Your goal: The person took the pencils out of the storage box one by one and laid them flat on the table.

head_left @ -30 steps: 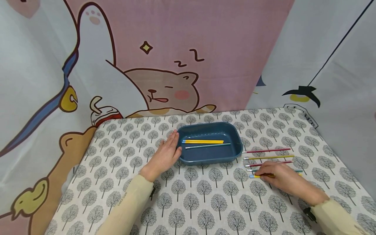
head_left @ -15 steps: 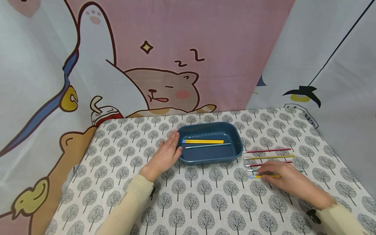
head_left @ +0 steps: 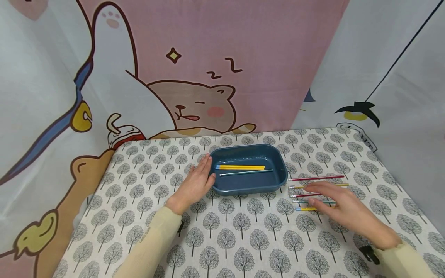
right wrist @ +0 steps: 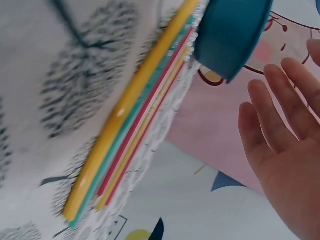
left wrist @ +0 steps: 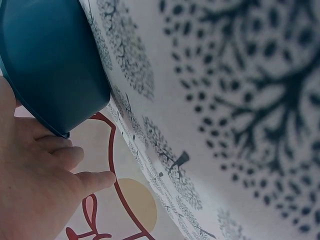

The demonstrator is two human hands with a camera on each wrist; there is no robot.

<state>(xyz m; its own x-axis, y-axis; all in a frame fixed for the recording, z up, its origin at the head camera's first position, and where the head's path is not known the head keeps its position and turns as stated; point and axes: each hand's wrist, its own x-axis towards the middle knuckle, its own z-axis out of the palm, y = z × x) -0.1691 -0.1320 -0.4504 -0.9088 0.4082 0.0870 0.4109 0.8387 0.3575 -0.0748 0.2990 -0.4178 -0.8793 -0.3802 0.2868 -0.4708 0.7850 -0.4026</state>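
Observation:
A dark blue rectangular tray [head_left: 248, 191] stands mid-table. Inside it lie yellow pencils [head_left: 243, 167] with blue ends, side by side, and a teal pencil [head_left: 247, 172]. My left hand [head_left: 194, 183] rests with extended fingers against the tray's left end. To the right of the tray, several pencils lie in a row: a red one [head_left: 316, 178] farthest, then a mustard one [head_left: 297, 187], another red one [head_left: 300, 195], a teal one [head_left: 301, 201], and a yellow one [head_left: 305, 209] nearest. Over this row hovers my right hand [head_left: 342, 202], fingers spread and holding nothing; it hides parts of them.
A white cloth printed with grey trees [head_left: 243, 231] covers the table. Behind it hangs a curtain [head_left: 271, 77] with cartoon animals, closing off the back and both sides.
My right hand has let go of the nearest yellow pencil, lifted and spread its fingers, shifting slightly farther back over the row. The left hand and tray have stayed put.

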